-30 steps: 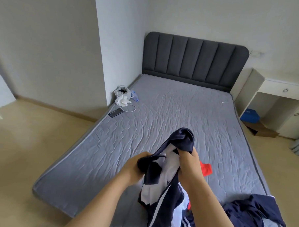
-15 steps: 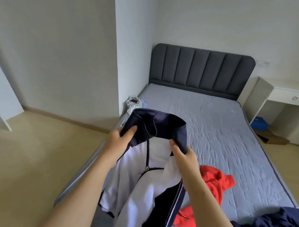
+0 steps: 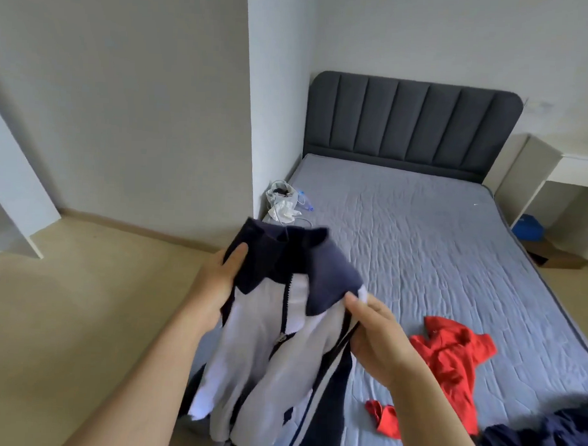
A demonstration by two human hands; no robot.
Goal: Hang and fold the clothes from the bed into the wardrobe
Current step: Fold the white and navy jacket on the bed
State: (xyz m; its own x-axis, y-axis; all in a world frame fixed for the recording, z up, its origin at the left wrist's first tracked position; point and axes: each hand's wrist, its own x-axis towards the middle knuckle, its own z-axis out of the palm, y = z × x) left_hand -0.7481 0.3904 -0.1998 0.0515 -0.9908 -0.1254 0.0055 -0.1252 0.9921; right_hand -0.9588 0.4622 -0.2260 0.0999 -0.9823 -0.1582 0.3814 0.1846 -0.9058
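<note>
1. While the navy-and-white zip-up jacket hangs in the air over the near left edge of the bed, I've got both hands up at its collar end.
2. Left hand: the thumb lies flat on the front of the dark navy collar and the fingers are tucked behind the cloth, so it has a firm hold on that side of the jacket.
3. Right hand: thumb and fingers pinch the edge where the navy collar meets the white shoulder, so this one is gripping the jacket too.
4. Collar uppermost, the jacket's white body and sleeves droop between my forearms. The zip is closed partway up the chest, and a navy panel with white stripes trails down under the right wrist.
5. Beyond the jacket, the grey quilted mattress runs away to a dark grey padded headboard against the far wall.
6. On the mattress, just right of my right hand, lies a crumpled red garment. Nearer me, in the lower right corner, a dark navy garment sits in a heap, cut off by the frame edge.
7. At the far left edge of the mattress, by the wall corner, I see a white plastic bag with oddments in it.
8. Right of the bed stands a white desk, with a blue object and a brown cardboard box on the floor below it.
</note>
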